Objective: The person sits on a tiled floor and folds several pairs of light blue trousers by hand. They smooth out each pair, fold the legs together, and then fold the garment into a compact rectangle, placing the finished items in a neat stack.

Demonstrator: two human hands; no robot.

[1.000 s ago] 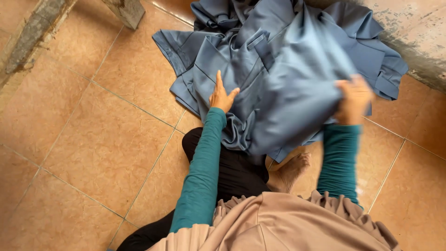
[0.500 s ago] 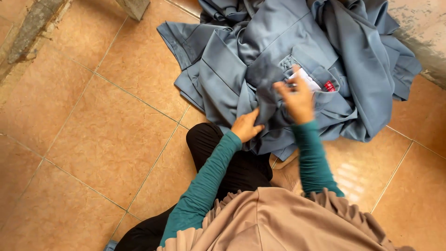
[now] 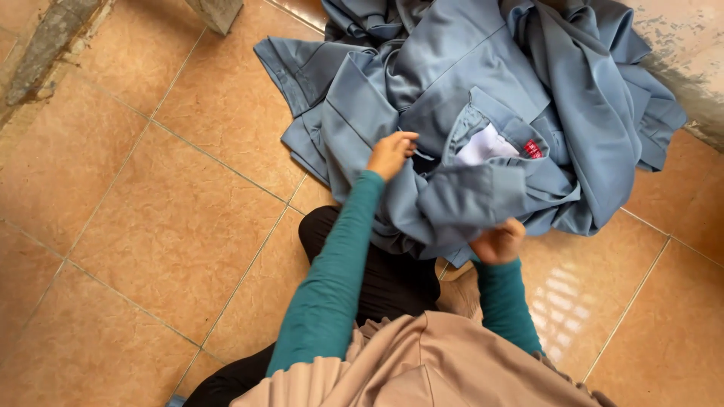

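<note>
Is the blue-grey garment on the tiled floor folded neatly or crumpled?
Crumpled: the blue-grey garment lies bunched in loose folds, gripped by the left hand and right hand.

Glossy orange-brown floor tiles (image 3: 151, 226) with pale grout lines cover the ground. At eleven o'clock a rough grey concrete ledge (image 3: 49, 49) runs diagonally. At two o'clock a stained, worn wall base (image 3: 686, 68) stands. Daylight glints off the tile at four o'clock.
</note>
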